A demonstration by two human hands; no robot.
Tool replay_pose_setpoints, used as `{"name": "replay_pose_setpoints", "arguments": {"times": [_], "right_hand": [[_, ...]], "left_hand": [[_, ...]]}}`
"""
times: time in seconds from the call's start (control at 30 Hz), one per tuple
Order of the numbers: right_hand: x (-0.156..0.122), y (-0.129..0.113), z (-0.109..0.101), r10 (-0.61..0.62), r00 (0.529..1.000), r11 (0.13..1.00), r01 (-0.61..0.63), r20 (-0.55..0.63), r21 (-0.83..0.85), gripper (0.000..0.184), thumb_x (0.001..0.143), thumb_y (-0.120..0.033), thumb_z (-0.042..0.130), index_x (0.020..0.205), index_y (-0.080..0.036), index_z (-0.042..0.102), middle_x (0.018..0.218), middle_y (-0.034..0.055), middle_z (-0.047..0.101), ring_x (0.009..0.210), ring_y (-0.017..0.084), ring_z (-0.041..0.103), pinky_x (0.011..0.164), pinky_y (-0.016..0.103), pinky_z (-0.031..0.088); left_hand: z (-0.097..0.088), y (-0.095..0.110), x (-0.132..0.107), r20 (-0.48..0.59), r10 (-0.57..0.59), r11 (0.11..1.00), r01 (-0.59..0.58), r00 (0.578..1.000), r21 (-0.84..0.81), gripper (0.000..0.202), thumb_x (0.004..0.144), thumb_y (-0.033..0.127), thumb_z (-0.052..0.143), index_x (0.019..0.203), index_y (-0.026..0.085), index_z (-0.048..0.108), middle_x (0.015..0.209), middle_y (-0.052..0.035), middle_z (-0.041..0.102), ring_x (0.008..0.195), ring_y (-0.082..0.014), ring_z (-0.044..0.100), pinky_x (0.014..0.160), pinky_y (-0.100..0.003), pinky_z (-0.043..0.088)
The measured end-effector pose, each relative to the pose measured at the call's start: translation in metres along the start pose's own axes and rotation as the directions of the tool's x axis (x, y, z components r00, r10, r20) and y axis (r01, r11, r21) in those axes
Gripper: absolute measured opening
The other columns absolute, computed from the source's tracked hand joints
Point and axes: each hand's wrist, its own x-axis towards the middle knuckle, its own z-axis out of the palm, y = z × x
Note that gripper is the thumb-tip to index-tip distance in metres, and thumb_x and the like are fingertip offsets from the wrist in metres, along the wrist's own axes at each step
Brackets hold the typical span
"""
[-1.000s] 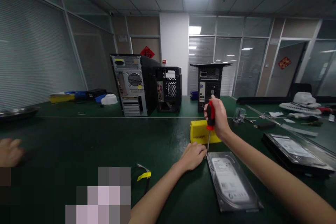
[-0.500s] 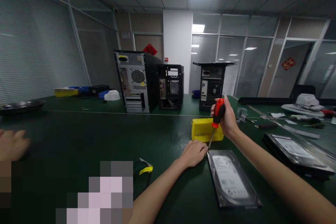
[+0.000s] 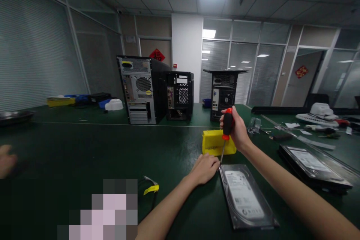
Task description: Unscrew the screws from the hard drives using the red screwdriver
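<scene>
My right hand [image 3: 238, 129] is closed around the handle of a red and black screwdriver [image 3: 228, 123]. The shaft slants down, and its tip is at the far left corner of a hard drive [image 3: 245, 197] lying label up on the table. My left hand [image 3: 204, 169] rests at that corner, its fingers bent together close to the tip. Whatever those fingers pinch is too small or hidden. Just behind both hands stands a yellow box [image 3: 212, 143].
Three computer cases, a large one [image 3: 140, 90], a narrow one [image 3: 180, 95] and another [image 3: 224, 93], stand at the back. More hard drives [image 3: 312, 163] lie at right. A yellow-tagged cable [image 3: 151, 189] is left of my forearm. Another person's hand [image 3: 7, 161] shows far left.
The view has shifted slightly, so most things sit a little lower and further left. The screwdriver stays at the same corner. The other person's hand has moved left and is blurred.
</scene>
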Motion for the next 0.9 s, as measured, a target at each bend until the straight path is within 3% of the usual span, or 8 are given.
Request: {"name": "replay_pose_setpoints", "arguments": {"times": [0.27, 0.47, 0.6, 0.8, 0.9], "right_hand": [[-0.0022, 0.0026, 0.0009, -0.084, 0.996, 0.991, 0.079, -0.04, -0.109, 0.035, 0.069, -0.04, 0.065, 0.088, -0.023, 0.04, 0.062, -0.0076, 0.055, 0.045, 0.007, 0.049, 0.043, 0.018, 0.039], [-0.0021, 0.0013, 0.0005, -0.066, 0.998, 0.996, 0.067, 0.02, -0.059, 0.025, 0.077, -0.042, 0.055, 0.084, -0.019, 0.047, 0.068, -0.0035, 0.058, 0.051, 0.007, 0.052, 0.05, 0.019, 0.042], [-0.0021, 0.0006, 0.0017, -0.049, 0.998, 0.998, 0.05, 0.038, -0.023, 0.031, 0.079, -0.048, 0.047, 0.086, -0.018, 0.052, 0.066, -0.0028, 0.057, 0.049, 0.007, 0.052, 0.049, 0.02, 0.042], [-0.0019, 0.0035, 0.0012, -0.089, 0.996, 0.992, 0.087, -0.021, -0.091, 0.031, 0.071, -0.04, 0.062, 0.088, -0.023, 0.042, 0.064, -0.0074, 0.055, 0.047, 0.007, 0.049, 0.044, 0.018, 0.039], [-0.0009, 0.0037, 0.0008, -0.082, 0.996, 0.993, 0.08, -0.024, -0.082, 0.03, 0.071, -0.041, 0.062, 0.085, -0.023, 0.042, 0.065, -0.0067, 0.056, 0.047, 0.007, 0.05, 0.044, 0.018, 0.039]], "left_hand": [[0.0019, 0.0009, 0.001, 0.005, 0.016, 1.0, -0.016, 1.0, 0.002, 0.037, 0.089, 0.032, 0.025, 0.079, 0.019, 0.058, 0.088, -0.0025, 0.062, 0.085, -0.0176, 0.051, 0.074, -0.029, 0.033], [0.0025, -0.0001, 0.0017, 0.016, 0.022, 1.0, -0.022, 1.0, 0.009, 0.038, 0.09, 0.032, 0.024, 0.077, 0.019, 0.057, 0.086, -0.0021, 0.062, 0.084, -0.0172, 0.051, 0.073, -0.029, 0.034], [0.0022, -0.0013, 0.0015, 0.019, 0.022, 1.0, -0.022, 1.0, 0.006, 0.036, 0.09, 0.031, 0.025, 0.079, 0.019, 0.057, 0.088, -0.0015, 0.062, 0.085, -0.0169, 0.05, 0.075, -0.03, 0.034], [-0.0013, 0.0017, 0.0022, 0.031, 0.022, 1.0, -0.021, 0.999, -0.014, 0.035, 0.089, 0.03, 0.026, 0.076, 0.018, 0.056, 0.085, -0.0016, 0.061, 0.082, -0.0167, 0.05, 0.072, -0.029, 0.034], [-0.0025, 0.0032, 0.0026, 0.038, 0.008, 1.0, -0.007, 0.999, -0.013, 0.036, 0.089, 0.03, 0.026, 0.075, 0.018, 0.056, 0.083, -0.0017, 0.061, 0.081, -0.0166, 0.05, 0.073, -0.029, 0.034]]}}
